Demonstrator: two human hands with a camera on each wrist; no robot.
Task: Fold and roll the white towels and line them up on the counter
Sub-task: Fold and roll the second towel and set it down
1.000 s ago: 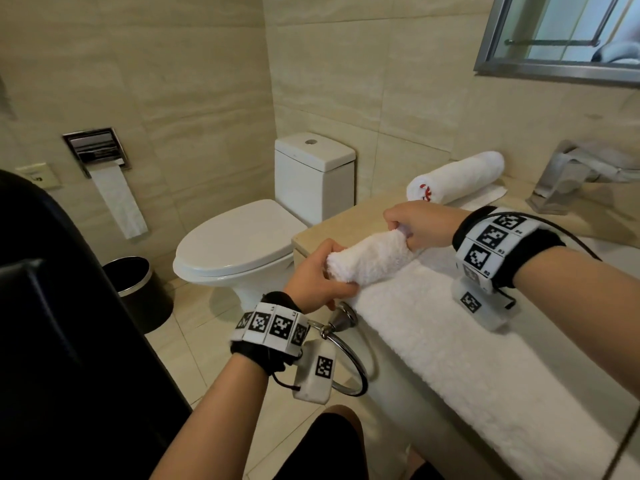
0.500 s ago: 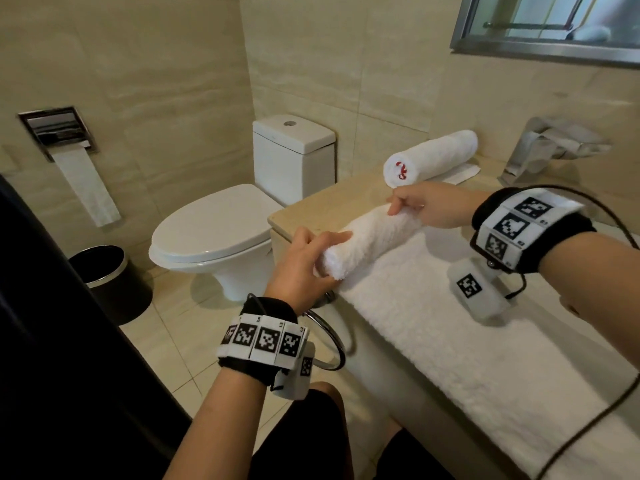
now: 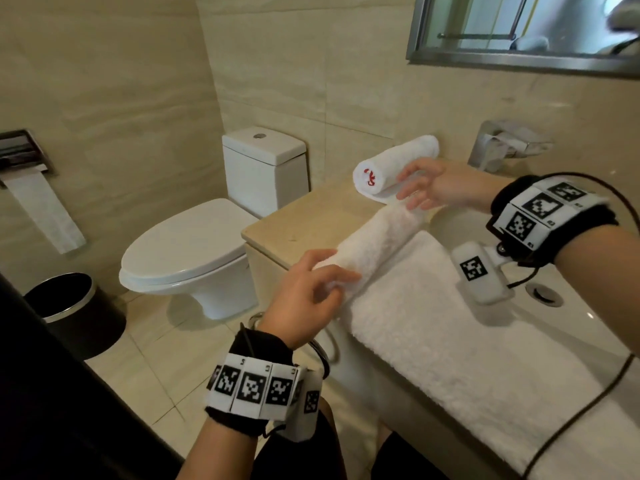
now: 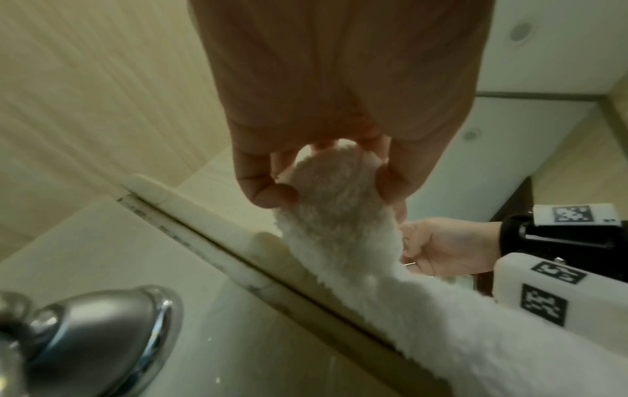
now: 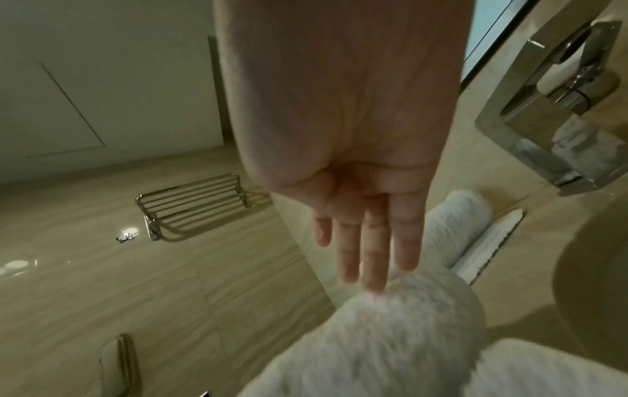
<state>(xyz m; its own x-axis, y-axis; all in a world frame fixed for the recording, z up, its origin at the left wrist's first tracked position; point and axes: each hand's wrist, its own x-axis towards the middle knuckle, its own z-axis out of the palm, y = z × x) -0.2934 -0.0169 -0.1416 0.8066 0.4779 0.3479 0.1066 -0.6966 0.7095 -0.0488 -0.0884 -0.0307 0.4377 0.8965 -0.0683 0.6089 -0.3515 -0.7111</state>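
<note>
A white towel [image 3: 433, 341] lies along the sink's front edge, its far end wound into a thick roll [image 3: 374, 244] on the beige counter [image 3: 294, 223]. My left hand [image 3: 311, 285] grips the roll's near end; in the left wrist view thumb and fingers curl round the roll [image 4: 333, 204]. My right hand [image 3: 426, 188] is at the far end, its straight fingers [image 5: 370, 257] touching the top of the roll [image 5: 390, 335]. A finished roll [image 3: 391, 164] with a red mark on its end lies behind, by the wall.
A toilet [image 3: 194, 251] stands left of the counter, with a black bin [image 3: 69, 306] on the floor beyond. A chrome faucet [image 3: 502, 143] and the sink drain [image 3: 543, 294] are on the right. A towel ring [image 3: 322, 351] hangs below the counter's edge.
The roll has grown thicker. My right hand went from gripping its far end to laying straight fingers on it. My left hand still holds the near end.
</note>
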